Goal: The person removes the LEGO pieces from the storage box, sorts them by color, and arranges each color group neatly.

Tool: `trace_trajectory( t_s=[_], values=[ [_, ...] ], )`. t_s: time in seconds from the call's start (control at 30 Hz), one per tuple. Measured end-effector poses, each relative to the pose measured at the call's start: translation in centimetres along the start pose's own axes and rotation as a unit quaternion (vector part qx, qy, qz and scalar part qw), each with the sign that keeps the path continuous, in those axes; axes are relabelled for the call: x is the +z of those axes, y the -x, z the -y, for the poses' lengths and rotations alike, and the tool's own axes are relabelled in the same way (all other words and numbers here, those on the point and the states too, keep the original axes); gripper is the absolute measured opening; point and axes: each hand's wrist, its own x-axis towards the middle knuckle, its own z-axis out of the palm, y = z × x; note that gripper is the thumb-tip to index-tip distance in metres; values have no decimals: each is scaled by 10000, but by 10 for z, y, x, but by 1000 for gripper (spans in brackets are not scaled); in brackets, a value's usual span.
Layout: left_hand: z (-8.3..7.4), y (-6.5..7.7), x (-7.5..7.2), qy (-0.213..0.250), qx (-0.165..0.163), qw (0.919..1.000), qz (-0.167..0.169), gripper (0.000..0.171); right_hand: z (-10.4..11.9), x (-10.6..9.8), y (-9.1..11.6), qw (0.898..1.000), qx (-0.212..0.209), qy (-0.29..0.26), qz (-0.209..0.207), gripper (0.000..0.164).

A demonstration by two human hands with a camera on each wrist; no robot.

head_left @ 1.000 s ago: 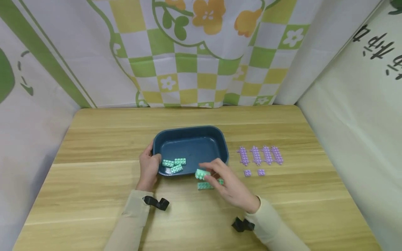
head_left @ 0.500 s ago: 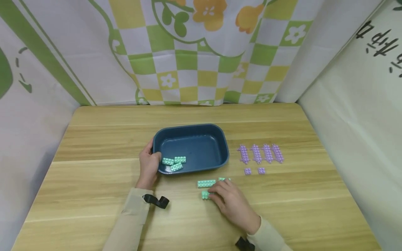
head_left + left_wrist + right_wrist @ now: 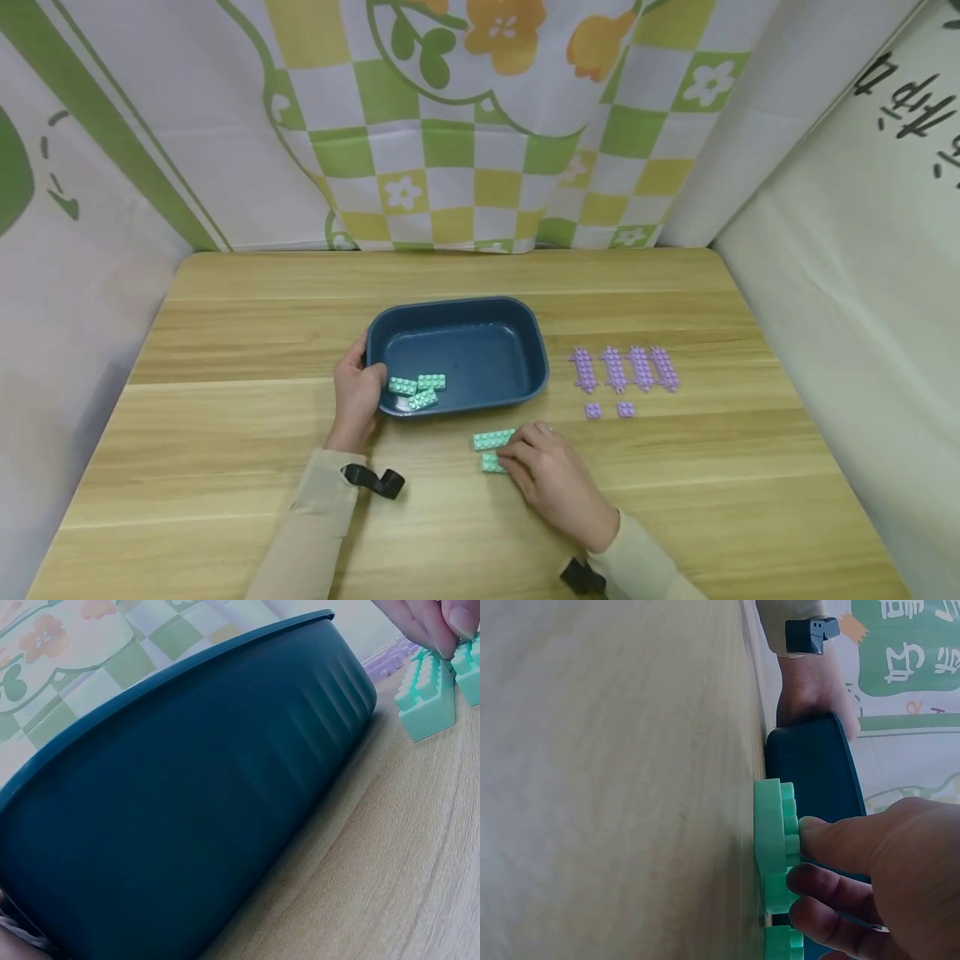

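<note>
My left hand (image 3: 356, 400) grips the left end of a dark blue plastic tray (image 3: 528, 358), thumb over the rim. Inside, at its near left corner, lie several mint-green toy bricks (image 3: 402, 387). On the table in front of the tray, my right hand (image 3: 561, 485) holds the near green brick (image 3: 492, 463) at its right end, which the fingers hide. In the right wrist view, the thumb touches that brick's (image 3: 769, 825) studs, and the brick lies flat on the wood. A longer green brick (image 3: 491, 440) lies just beyond it, nearly parallel.
Right of the tray, several purple studded strips (image 3: 613, 370) stand in a row on the wooden table (image 3: 247, 333). Two small purple square bricks (image 3: 593, 410), (image 3: 626, 409) lie below them. A patterned curtain (image 3: 442, 192) hangs behind the table's back edge.
My right hand has brought its green brick from beside the tray's rim down onto the table, then nudged it closer to the long brick. The left hand and tray have stayed put.
</note>
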Motion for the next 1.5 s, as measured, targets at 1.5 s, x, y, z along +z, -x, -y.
trace_trajectory(
  t_s=[1.5],
  values=[
    [2, 0, -1, -194, 37, 9998, 58, 77, 2, 15, -155, 9744, 744, 144, 2115, 30]
  ],
)
